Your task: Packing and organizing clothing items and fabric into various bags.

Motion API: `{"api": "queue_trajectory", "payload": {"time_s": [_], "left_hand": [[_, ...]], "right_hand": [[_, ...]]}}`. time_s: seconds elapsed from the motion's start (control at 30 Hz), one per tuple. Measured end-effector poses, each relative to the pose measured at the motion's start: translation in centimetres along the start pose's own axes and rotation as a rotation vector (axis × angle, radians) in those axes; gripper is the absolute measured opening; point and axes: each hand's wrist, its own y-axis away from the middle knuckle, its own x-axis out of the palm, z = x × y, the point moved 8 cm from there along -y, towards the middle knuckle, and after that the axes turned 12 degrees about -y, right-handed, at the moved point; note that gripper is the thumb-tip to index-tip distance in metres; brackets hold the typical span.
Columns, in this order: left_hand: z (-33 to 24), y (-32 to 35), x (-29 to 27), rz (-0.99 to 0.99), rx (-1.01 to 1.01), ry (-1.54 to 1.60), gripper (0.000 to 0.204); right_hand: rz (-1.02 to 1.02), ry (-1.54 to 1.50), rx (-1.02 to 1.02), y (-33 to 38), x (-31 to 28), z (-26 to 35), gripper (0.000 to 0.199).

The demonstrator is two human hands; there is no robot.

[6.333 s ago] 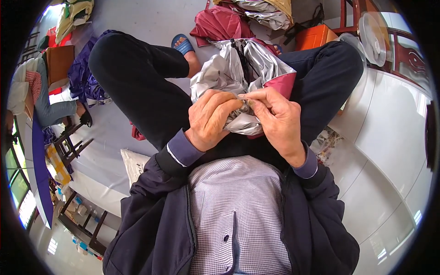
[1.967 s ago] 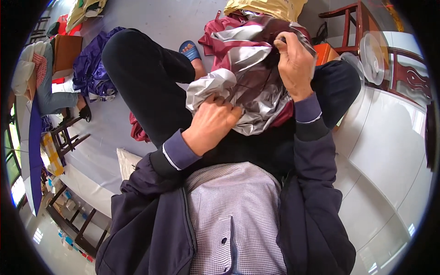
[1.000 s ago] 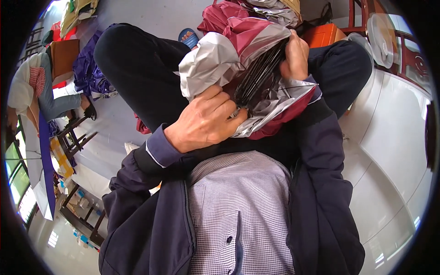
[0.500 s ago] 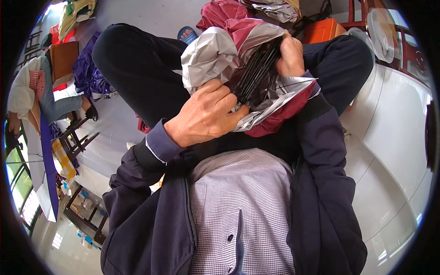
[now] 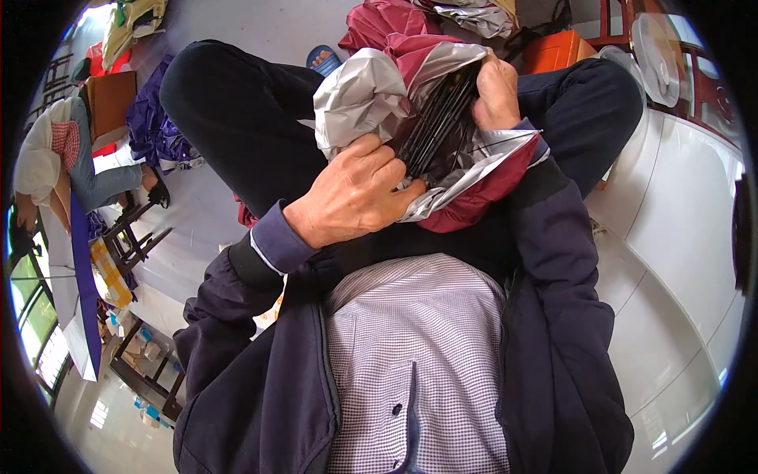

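Between my knees I hold a partly folded umbrella [image 5: 359, 99] with a dark red outer side and a silver lining. Its black ribs [image 5: 442, 118] lie bundled in the middle of the loose cloth. My left hand [image 5: 355, 189] is closed at the near left of the bundle, fingers curled into the silver cloth and the rib ends. On the far right side my right hand [image 5: 497, 93] grips the umbrella's cloth edge beside the ribs, its fingertips partly hidden. One flap of the canopy, with a thin rib along it, sticks out toward my right sleeve.
More dark red and silver umbrella cloth [image 5: 387, 24] lies beyond my hands, next to an orange box [image 5: 557, 52]. A blue slipper [image 5: 323, 60] rests on the floor. At left, another person [image 5: 103, 178] sits near purple cloth [image 5: 162, 126] and an open umbrella [image 5: 79, 292]. Wooden chairs stand far right.
Both hands keep their hold on the umbrella. They have shifted only slightly, and the right-hand cloth flap has moved a little up and to the left.
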Motion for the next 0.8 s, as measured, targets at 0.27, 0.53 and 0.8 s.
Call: {"api": "queue_trajectory", "payload": {"time_s": [0.27,0.53,0.8], "left_hand": [[0.1,0.0,0.5,0.102,0.013,-0.097,0.040],[0.3,-1.0,0.8,0.195,0.090,-0.044,0.032],[0.2,-2.1,2.0,0.303,0.170,-0.005,0.045]], "right_hand": [[-0.181,-0.010,0.043,1.1,0.4,0.5,0.034],[-0.143,-0.023,-0.001,0.3,0.4,0.1,0.032],[-0.265,0.520,-0.112,0.8,1.1,4.0,0.045]]}}
